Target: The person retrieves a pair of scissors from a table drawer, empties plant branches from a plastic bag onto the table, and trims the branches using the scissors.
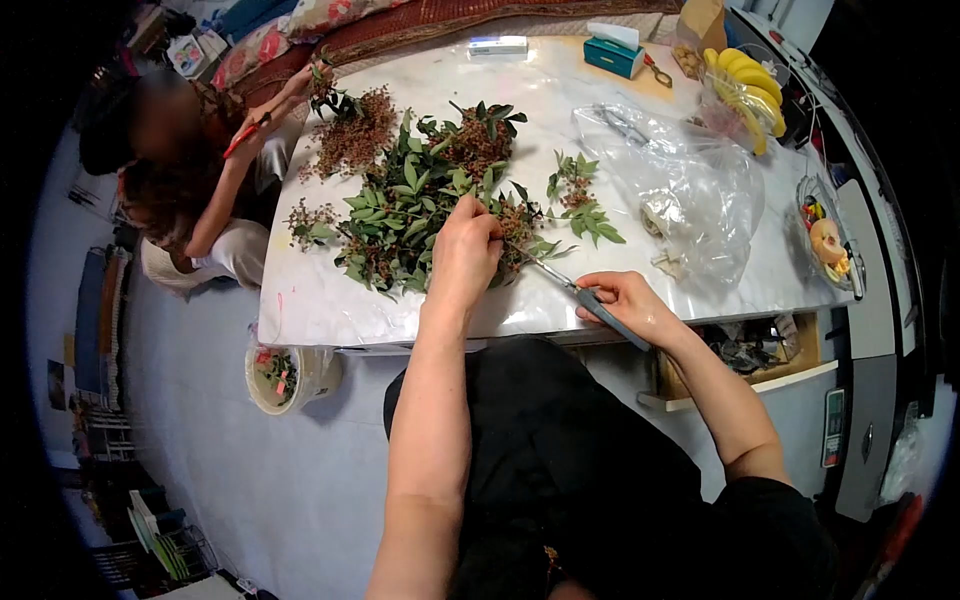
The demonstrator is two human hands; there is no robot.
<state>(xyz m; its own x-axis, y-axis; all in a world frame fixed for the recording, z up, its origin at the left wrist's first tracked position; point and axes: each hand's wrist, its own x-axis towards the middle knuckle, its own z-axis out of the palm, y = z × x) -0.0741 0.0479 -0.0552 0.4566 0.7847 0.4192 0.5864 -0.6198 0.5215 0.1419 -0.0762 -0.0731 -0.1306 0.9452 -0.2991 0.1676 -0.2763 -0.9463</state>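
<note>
My left hand point(467, 245) pinches a sprig point(521, 222) beside the leafy pile point(400, 190) on the table point(545, 85); my right hand point(625, 303) grips shears point(612, 318). Berry clusters point(358, 135) lie heaped beyond; much foliage seems left.

The left hand point(467, 245) reached farther forward, its back turned upward and its fingers curled in. Behind it, the left forearm point(430, 400) ran nearly straight back. The right hand point(630, 305) was apart from it, lower and to its right, fingers bent in a grip. Behind that hand, the right forearm point(720, 395) slanted outward to a bent elbow point(757, 460).
</note>
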